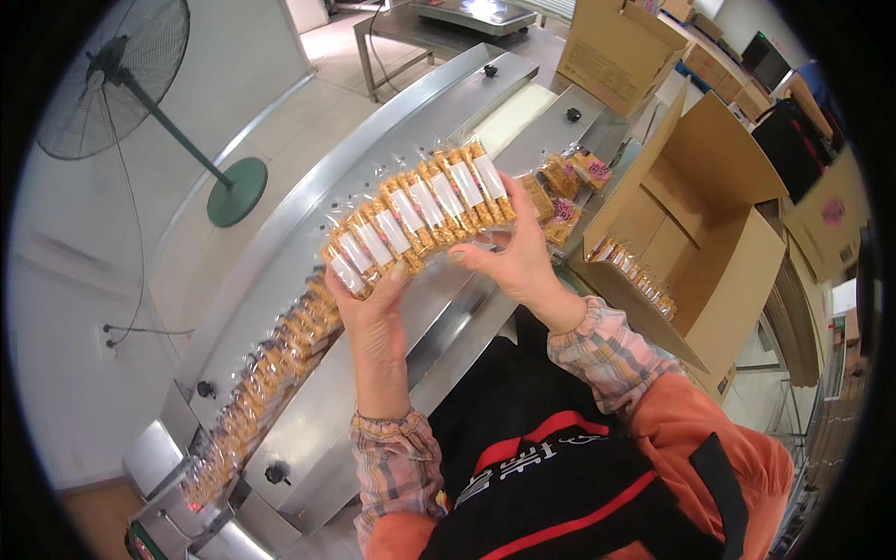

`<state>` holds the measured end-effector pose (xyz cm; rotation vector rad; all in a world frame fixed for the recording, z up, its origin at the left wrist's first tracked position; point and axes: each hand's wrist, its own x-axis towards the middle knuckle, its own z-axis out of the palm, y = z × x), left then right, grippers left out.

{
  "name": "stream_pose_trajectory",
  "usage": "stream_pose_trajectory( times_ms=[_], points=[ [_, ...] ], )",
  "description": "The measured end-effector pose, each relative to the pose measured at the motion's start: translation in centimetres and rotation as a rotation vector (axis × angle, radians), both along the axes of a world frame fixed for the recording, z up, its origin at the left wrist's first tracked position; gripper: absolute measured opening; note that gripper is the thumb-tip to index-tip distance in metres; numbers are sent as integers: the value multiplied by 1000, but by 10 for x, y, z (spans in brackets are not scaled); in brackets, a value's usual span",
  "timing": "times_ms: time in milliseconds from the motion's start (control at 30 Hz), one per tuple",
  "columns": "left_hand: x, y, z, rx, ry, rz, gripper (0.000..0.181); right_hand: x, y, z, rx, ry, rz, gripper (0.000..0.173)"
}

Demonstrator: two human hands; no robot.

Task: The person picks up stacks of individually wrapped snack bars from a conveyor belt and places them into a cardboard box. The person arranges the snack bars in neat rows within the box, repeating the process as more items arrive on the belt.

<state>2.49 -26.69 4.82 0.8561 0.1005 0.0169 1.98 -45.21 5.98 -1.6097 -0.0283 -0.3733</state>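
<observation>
Between my two hands I hold a row of clear-wrapped golden snack bars point(420, 210), pressed side by side with their white label strips facing up. My left hand point(374, 315) grips the near left end, its thumb against the lower edge. At the other end, my right hand point(521, 259) has its fingers behind the last packet and its thumb near the lower edge. Below the held row, a long line of similar packets point(259, 392) stands on the steel conveyor. Several loose packets point(560, 189) lie just past my right hand.
An open cardboard box point(728, 280) on my right has a row of packets along its inner side. Another carton point(616, 63) stands behind it. A scale point(476, 14) rests on the steel table point(392, 28). A pedestal fan point(238, 189) stands left; a person's arm point(812, 105) shows far right.
</observation>
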Motion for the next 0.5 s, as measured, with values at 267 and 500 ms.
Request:
stream_pose_trajectory(
  times_ms=[267, 500],
  points=[
    [-81, 45, -30, 375, 360, 54, 74, -41, 10, -55, -197, 167, 295, 96],
    [-107, 92, -89, 1461, 159, 112, 62, -2, 1, -61, -703, 265, 575, 79]
  ],
)
